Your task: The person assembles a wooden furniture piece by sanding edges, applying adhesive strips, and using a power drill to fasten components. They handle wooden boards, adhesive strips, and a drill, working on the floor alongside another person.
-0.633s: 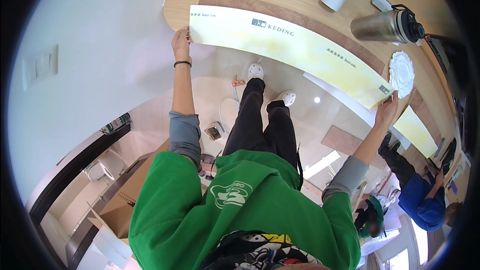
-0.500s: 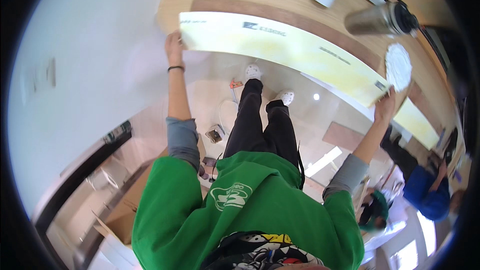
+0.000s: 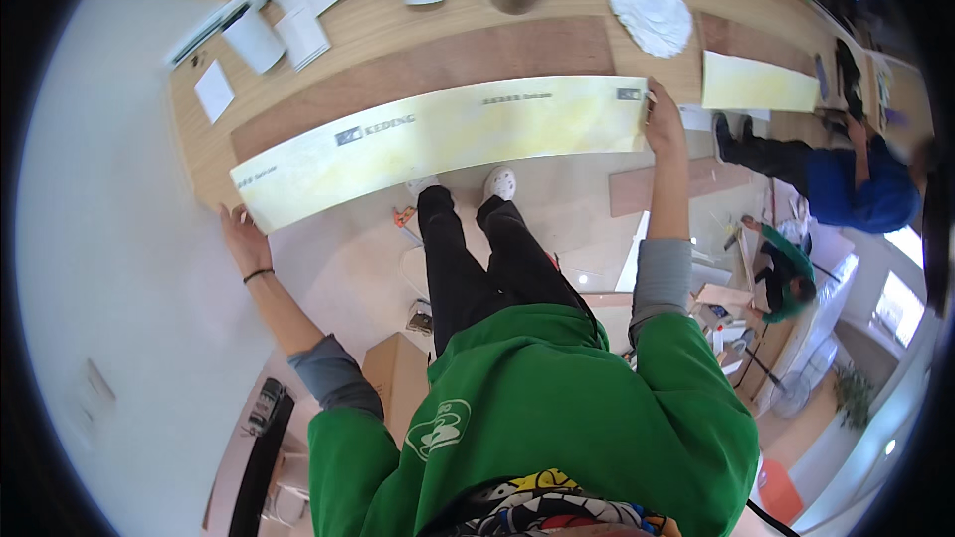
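Both ends of a pale-yellow laminate strip (image 3: 448, 144), over the near edge of the worktop (image 3: 363, 28), are pinched by left hand (image 3: 242, 237) and right hand (image 3: 665, 121); probably light, springy, crack-prone: hold both ends.

Left hand (image 3: 243, 239): held at the left, fingers bent in a grip.
Right hand (image 3: 665, 125): placed farther, at the right, fingers curled.
Left forearm (image 3: 283, 314): slanted far and left.
Right forearm (image 3: 669, 201): extended nearly straight far.

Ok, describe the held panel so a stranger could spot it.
Along the wooden tabletop's near edge, find the left hand and right hand. The pale-yellow panel spans between them, printed in grey, looking longer than the yellow strip farther right.
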Available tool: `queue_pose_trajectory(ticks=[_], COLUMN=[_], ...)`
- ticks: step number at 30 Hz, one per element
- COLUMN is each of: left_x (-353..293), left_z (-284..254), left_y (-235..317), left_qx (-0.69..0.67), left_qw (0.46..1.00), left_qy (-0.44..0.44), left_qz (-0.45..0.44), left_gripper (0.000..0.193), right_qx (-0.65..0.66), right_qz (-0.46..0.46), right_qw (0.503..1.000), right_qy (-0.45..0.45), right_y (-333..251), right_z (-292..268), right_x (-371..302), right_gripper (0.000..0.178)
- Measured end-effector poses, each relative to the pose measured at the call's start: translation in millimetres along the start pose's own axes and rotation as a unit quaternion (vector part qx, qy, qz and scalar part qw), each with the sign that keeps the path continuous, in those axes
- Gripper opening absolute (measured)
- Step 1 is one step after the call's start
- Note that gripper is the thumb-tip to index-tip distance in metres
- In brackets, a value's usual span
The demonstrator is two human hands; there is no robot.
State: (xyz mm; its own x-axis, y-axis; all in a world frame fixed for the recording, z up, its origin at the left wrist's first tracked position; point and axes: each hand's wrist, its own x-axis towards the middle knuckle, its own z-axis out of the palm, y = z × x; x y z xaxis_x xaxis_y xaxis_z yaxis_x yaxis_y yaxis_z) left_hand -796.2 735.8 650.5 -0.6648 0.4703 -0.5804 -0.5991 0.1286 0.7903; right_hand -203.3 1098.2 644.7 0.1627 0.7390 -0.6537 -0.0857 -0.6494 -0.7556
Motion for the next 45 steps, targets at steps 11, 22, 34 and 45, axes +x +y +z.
queue_pose_trajectory(ticks=[11,22,34,45], left_x=[-5,-14,-13,7], left_z=[15,31,20,-5], left_y=[14,18,12,-2], left_qx=[-0.032,-0.054,-0.072,-0.053], left_qw=[0.999,0.998,0.997,0.996], left_qy=[0.004,0.015,-0.026,-0.058], left_qz=[-0.022,-0.022,-0.013,0.04], left_gripper=[0.053,0.054,0.056,0.043], right_qx=[0.031,0.031,0.058,0.029], right_qz=[0.039,0.096,0.042,0.044], right_qw=[0.999,0.991,0.992,0.99], right_qy=[-0.017,-0.083,-0.108,-0.128], right_y=[-4,-14,-9,-28], right_z=[-5,-11,-10,9], right_x=[3,1,16,19], right_gripper=[0.032,0.028,0.032,0.035])
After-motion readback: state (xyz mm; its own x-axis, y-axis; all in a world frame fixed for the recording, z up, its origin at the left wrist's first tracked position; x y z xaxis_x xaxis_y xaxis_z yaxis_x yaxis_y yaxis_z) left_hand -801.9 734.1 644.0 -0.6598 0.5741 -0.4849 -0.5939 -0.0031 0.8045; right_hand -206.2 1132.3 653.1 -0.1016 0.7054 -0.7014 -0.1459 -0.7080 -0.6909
